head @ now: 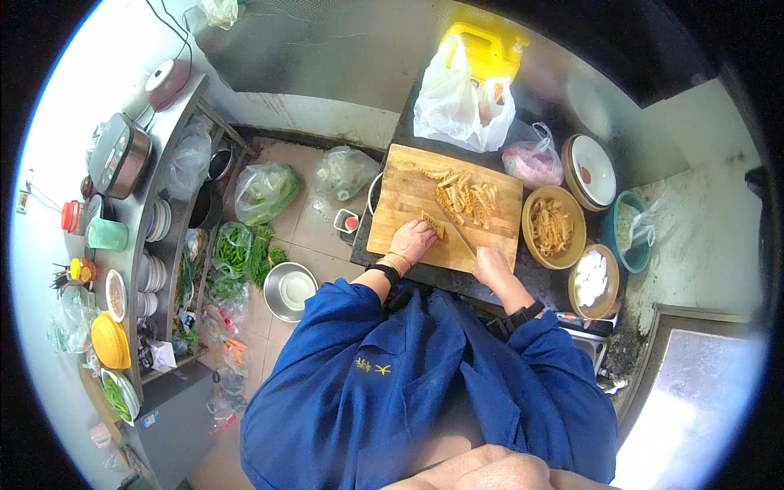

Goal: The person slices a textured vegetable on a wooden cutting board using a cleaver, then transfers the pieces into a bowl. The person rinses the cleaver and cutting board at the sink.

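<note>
My left hand (413, 240) presses a ridged brown food piece (433, 224) onto the wooden cutting board (392, 184). The fingertips are bent over the near end of that piece. My right hand (492, 268) grips a kitchen knife (463, 240) by its handle, which the fist hides. The blade slants up and left across the board, just right of the held piece. Beyond the blade lies a loose pile of cut brown strips (468, 196). What exactly the ridged food is, I cannot tell.
Right of the board stand a bowl of shredded brown food (551, 226), a bowl of white pieces (591, 278) and a teal basket (634, 248). A white plastic bag (462, 116) and a yellow jug (484, 49) stand behind. A steel basin (290, 291) sits on the floor, left.
</note>
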Available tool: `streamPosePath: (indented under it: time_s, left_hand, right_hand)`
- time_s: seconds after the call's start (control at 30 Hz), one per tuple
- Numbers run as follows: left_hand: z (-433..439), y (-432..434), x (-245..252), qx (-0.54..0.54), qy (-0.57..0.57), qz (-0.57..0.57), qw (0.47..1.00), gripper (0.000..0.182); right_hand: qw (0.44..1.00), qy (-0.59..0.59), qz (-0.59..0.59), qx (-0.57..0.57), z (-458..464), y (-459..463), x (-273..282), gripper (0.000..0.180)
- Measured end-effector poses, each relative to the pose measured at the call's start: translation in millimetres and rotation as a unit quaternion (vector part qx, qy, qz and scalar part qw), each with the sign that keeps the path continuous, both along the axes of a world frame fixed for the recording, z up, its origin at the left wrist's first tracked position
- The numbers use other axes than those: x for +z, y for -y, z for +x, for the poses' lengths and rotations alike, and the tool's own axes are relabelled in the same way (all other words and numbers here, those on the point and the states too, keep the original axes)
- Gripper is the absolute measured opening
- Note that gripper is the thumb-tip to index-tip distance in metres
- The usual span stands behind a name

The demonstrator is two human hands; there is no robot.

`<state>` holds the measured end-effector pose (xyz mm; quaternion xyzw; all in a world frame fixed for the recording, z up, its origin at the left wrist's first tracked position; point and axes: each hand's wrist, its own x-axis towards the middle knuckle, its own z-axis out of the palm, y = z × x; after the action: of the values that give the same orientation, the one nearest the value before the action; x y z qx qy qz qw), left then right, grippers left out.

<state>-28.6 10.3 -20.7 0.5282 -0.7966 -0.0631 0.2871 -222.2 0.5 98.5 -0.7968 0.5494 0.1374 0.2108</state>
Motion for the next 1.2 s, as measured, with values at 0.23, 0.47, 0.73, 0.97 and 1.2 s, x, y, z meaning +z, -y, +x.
streamPosePath:
  time_s: [0.23,0.47,0.73,0.97,1.2]
  left_hand:
    - [1,-1,-4,0.018,0.037,0.029,0.999,0.012]
    - [2,-2,-16,0.011,0.054,0.072,0.996,0.019]
    - [0,-1,-1,0.029,-0.039,-0.027,0.998,0.013]
    - [-2,-4,5,0.049,-0.063,0.014,0.997,0.013]
    - [1,0,3,0.005,-0.035,-0.048,0.998,0.014]
  right_hand:
    - [0.998,-0.018,-0.011,0.057,17,-14,8,0.019]
    - [0.997,0.043,-0.036,0.049,75,24,-33,0.017]
    - [0.999,0.013,-0.006,0.03,24,15,-14,0.02]
    - [0.996,0.027,-0.035,0.072,10,-5,8,0.013]
    - [0.999,0.022,-0.012,0.028,55,16,-13,0.012]
